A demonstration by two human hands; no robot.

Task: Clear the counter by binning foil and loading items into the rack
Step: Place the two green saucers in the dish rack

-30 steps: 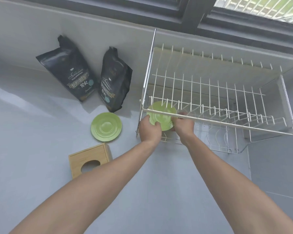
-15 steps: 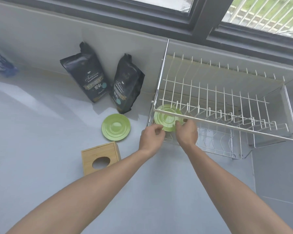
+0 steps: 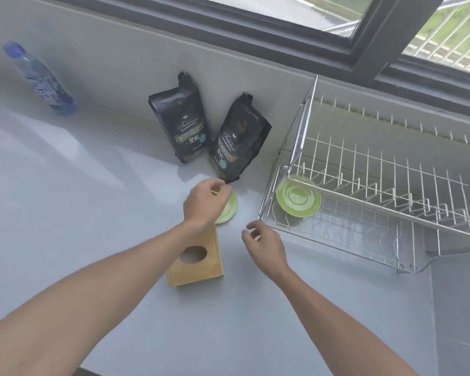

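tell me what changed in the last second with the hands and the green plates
Both hands let go of the green plate in the rack, which now stands alone at the rack's left end. The left hand moved left to the second green plate on the counter and covers it, grip unclear. The right hand drew back, empty. The coffee bags and wooden box stayed put.

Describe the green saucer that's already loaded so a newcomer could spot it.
Find the white wire dish rack under the window. At its left end, a lime-green saucer stands tilted in the slots. Its twin lies flat on the counter, under the left hand.
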